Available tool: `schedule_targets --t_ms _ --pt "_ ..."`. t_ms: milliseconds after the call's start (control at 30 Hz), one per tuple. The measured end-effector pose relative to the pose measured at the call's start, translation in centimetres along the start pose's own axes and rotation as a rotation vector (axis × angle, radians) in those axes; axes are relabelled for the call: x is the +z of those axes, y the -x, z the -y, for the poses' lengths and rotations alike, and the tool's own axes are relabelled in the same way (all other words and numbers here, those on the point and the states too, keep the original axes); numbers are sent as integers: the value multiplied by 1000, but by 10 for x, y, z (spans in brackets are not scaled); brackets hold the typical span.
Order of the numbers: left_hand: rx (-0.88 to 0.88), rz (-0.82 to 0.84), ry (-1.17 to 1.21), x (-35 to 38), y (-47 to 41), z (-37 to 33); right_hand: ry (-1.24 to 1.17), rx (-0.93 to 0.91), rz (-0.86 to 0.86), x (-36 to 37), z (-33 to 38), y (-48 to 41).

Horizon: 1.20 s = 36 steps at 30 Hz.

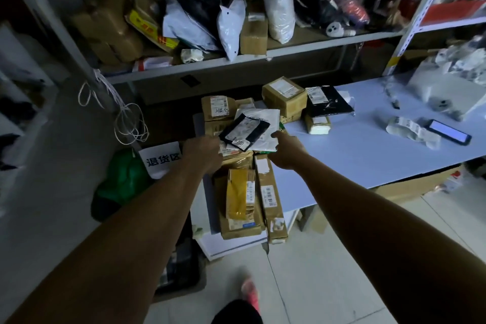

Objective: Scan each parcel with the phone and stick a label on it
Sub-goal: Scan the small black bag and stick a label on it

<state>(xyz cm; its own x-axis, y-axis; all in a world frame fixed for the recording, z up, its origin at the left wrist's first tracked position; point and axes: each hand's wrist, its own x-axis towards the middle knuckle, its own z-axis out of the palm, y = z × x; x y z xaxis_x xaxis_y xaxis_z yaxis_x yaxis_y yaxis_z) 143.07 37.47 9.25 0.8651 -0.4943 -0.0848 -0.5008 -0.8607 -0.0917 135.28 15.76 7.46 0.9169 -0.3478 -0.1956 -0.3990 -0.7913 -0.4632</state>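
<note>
Parcels (268, 192) lay heaped at the nine o'clock end of the blue tabletop (355, 150), brown boxes and a yellow packet (238, 192) nearest the person. On top of the heap sat a white mailer (263, 121) with a black pouch (244, 130) lying across it. The right hand (285, 150) pinched the mailer's near edge at its five o'clock corner, thumb on top, fingers hidden beneath. The left hand (202, 151) met the heap at the mailer's eight o'clock, fingers curled out of sight; I could not tell whether it gripped anything. Well apart, toward three o'clock, the phone (449, 132) lay flat with its screen lit, a strip of labels (410, 130) just beside it. A shelf (289, 50) of bags and boxes ran across at twelve o'clock.
</note>
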Motion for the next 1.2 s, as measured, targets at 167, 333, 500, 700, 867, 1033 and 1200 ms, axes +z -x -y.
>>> schedule_targets --t_ms 167,333,500,700,867,1033,1200 --pt "-57 8 179 37 -77 14 -138 46 -24 15 6 -69" --pt "-96 127 693 72 -144 4 -349 176 50 39 12 -123" --pt "-110 47 846 93 -175 -15 -325 256 -34 55 26 -156" --pt "-363 45 1082 89 -192 -18 -439 111 -59 49 16 -165" --pt "-378 -124 1065 58 -182 -40 -567 -11 -32 17 -4 -165" --pt "-353 -196 1057 8 -179 -100 -669 -66 -34 -38 -52 -163" --pt "-294 -209 1062 -16 -180 -211 -836 36 16 -97 -156 -151"
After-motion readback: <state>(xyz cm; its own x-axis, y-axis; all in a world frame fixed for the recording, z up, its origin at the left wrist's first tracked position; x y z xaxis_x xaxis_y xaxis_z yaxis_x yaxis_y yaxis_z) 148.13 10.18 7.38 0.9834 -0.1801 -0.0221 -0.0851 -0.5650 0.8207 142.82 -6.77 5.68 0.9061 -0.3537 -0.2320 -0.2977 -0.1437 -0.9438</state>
